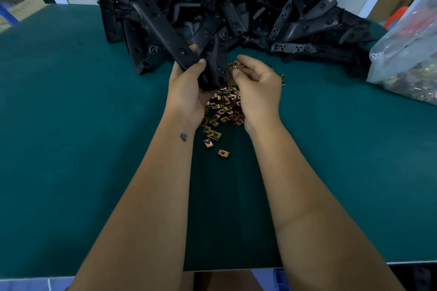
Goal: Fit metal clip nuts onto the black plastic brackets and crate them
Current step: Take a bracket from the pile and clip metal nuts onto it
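One black plastic bracket [165, 38] is gripped at its lower end by the left hand [186, 92], the thumb curled over its face and the fingers wrapped behind it. A clip nut [236, 65] is pinched between the thumb and fingertips of the right hand [257, 92], just beside the bracket's perforated edge; whether it is already seated cannot be told. Beneath and between the two palms a loose heap of clip nuts [223, 106] is spread on the green mat [82, 149], a few strays lying nearer the wrists. Beyond the fingertips a large pile of brackets [236, 7] is stacked, and no fitted nuts can be made out on them. Well to the right of the right hand a plastic bag [406, 59] of further nuts is seen. No crate is clearly shown. The work is judged to be at an early stage, with most of the fitting and all of the crating left.
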{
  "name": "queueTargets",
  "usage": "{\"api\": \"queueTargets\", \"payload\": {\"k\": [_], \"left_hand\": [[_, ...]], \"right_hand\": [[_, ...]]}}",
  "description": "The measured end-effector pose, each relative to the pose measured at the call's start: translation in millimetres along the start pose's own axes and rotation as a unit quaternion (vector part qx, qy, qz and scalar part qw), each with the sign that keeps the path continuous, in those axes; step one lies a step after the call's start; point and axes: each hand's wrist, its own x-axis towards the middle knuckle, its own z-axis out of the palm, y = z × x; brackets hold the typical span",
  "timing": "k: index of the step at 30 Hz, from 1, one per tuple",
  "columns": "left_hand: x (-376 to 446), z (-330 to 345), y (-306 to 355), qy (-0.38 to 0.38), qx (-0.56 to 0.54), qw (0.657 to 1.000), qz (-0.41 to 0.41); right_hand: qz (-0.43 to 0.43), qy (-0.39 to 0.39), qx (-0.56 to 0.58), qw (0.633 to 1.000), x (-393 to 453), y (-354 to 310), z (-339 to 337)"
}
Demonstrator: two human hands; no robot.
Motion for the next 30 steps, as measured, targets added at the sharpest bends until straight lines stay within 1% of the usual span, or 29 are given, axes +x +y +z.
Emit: {"api": "queueTargets", "payload": {"k": [4, 10, 15, 18, 21, 25, 30], "left_hand": [[0.3, -0.4, 1.7, -0.020, -0.016, 1.000, -0.015], [1.7, -1.8, 2.0, -0.020, -0.014, 0.999, -0.033], [0.0, -0.2, 1.5, -0.043, -0.028, 0.998, -0.024], [-1.3, 0.8, 0.0, -0.048, -0.035, 0.998, -0.016], [-2.2, 0.8, -0.7, -0.057, -0.034, 0.997, -0.025], [-3.3, 1.4, -0.6, -0.070, -0.051, 0.996, -0.038], [-3.6, -0.1, -0.7, -0.094, -0.074, 0.992, -0.041]], "right_hand": [[0.019, -0.005, 0.077, 0.997, -0.1, -4.2, -2.7], [0.043, -0.006, 0.114, 0.993, -0.1, -7.4, -4.3], [0.023, -0.015, 0.089, 0.996, 0.7, -5.6, -6.0], [0.022, -0.006, 0.088, 0.996, 0.2, -6.8, -5.6], [0.034, 0.000, 0.122, 0.992, -0.1, -9.1, -5.4], [0.029, 0.006, 0.094, 0.995, -0.8, -6.9, -4.5], [0.054, -0.031, 0.107, 0.992, -1.0, -8.4, -4.6]]}}
